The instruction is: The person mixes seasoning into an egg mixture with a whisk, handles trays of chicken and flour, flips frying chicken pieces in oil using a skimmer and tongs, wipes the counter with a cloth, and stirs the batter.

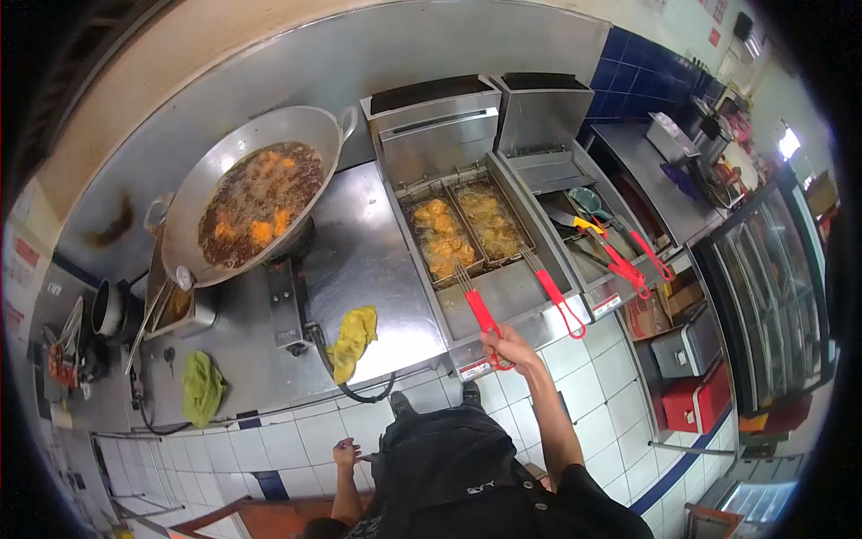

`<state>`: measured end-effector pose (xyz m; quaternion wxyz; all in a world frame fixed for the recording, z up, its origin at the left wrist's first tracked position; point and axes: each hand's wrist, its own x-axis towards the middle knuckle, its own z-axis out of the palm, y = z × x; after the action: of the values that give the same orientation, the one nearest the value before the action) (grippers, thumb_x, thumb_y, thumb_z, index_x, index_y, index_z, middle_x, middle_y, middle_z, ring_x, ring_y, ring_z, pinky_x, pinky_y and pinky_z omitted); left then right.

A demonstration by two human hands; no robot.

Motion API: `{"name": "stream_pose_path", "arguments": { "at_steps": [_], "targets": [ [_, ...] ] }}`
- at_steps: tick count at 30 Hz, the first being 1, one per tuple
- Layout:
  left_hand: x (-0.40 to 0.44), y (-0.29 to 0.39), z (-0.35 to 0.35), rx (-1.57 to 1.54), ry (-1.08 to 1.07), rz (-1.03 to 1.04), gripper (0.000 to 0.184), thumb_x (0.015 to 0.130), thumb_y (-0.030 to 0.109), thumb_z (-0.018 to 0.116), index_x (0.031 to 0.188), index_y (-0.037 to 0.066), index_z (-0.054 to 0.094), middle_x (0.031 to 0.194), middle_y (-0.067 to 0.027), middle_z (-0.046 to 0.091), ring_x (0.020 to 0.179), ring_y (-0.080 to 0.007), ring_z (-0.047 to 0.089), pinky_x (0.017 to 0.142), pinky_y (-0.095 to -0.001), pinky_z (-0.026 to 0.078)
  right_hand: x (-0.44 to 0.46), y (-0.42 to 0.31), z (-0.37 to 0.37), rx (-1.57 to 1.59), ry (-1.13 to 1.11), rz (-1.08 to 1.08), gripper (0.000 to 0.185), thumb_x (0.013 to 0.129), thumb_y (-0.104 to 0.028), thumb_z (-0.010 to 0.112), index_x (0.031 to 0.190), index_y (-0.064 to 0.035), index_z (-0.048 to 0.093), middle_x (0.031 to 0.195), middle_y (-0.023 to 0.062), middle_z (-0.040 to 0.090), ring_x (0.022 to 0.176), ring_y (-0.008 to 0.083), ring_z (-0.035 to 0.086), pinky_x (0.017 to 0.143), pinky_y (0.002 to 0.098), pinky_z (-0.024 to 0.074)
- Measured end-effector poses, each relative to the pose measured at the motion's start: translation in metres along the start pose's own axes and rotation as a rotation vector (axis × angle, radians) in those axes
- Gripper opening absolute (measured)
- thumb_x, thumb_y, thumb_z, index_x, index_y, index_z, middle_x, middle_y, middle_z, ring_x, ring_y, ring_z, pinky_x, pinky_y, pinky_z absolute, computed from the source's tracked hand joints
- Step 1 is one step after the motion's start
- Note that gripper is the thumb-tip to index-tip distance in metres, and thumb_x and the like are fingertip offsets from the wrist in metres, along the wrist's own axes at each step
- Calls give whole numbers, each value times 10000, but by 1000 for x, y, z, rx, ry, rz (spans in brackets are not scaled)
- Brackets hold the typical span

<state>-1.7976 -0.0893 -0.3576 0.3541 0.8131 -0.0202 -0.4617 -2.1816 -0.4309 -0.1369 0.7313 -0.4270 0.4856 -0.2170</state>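
Note:
My right hand [508,348] is closed around the red handle of the left fryer basket [476,310]. That basket sits in the deep fryer [422,171], with golden fried pieces [440,235] in bubbling oil. Beside it is a second fryer basket [549,289], also in the oil and with its red handle free. My left hand [346,451] hangs low beside my body, above the floor, its fingers loosely apart and nothing visible in them. To the left, a large wok [205,175] holds dark bubbling oil with orange pieces [261,232] frying in it.
A yellow cloth [353,342] and a green cloth [204,388] lie at the counter's front edge, near black hoses. A skimmer [183,278] leans by the wok. Red-handled utensils [620,262] rest on the right fryer section. Farther right stand a glass display case [770,269] and a red cooler [696,402].

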Motion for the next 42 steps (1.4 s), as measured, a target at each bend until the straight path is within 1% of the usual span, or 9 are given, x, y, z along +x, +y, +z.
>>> {"name": "stream_pose_path", "arguments": {
  "at_steps": [4,11,15,17,25,30,38,40,42],
  "targets": [
    [-29,-27,41,174,-83,-77,258,933,203,505,1107,45,611,854,-125,681,691,-229,670,556,-398,557,-13,-15,-20,109,-43,-10,118,950,-163,539,914,-102,444,634,5,481,477,121,497,411,267,381],
    [-92,-63,100,136,-32,33,235,928,231,554,960,38,684,747,-94,678,644,-165,651,550,-338,537,-4,10,-23,161,-128,-35,174,946,-202,568,866,-97,454,603,1,490,428,128,509,364,290,401],
    [-95,-100,102,63,-3,-26,272,895,204,569,1046,-8,648,808,-151,699,651,-222,686,523,-359,568,-20,-24,-17,238,-76,-65,174,961,-234,543,875,-110,457,585,2,486,417,135,506,371,290,414],
    [-95,-107,109,149,25,136,274,886,190,573,1038,-22,654,803,-161,699,665,-214,689,532,-356,571,-6,-13,-22,176,-151,-61,151,970,-225,528,900,-118,448,591,2,484,414,138,498,374,295,417],
    [-88,-50,128,106,-9,-32,332,896,257,581,1065,-27,612,842,-164,686,671,-216,689,521,-344,565,-11,-25,-22,295,-178,66,136,959,-205,557,964,-116,454,621,13,473,476,131,511,411,299,436],
    [-48,-20,141,59,-30,71,301,905,249,565,1062,-2,619,846,-166,686,645,-232,679,488,-379,560,33,16,-20,404,-218,105,160,955,-197,568,991,-134,426,628,-18,433,489,94,430,419,260,383],
    [-86,-9,144,5,-17,9,257,952,181,505,1113,15,616,931,-163,681,748,-229,671,608,-368,553,-11,9,-20,197,-181,-111,171,961,-115,534,1056,-124,392,591,-39,358,447,69,363,394,269,380],
    [-116,-13,145,92,16,46,256,936,183,521,1054,-2,652,934,-169,685,726,-225,662,648,-347,532,-31,14,-22,128,-181,-152,177,961,-100,523,1075,-97,388,579,-24,382,441,76,395,386,280,404],
    [-47,-124,127,535,-11,584,293,839,313,614,1015,88,678,872,-136,705,796,-278,682,686,-404,556,-45,16,-21,118,-198,-158,178,961,-100,523,1075,-92,387,577,-24,380,438,77,397,386,279,406]
  ]
}}
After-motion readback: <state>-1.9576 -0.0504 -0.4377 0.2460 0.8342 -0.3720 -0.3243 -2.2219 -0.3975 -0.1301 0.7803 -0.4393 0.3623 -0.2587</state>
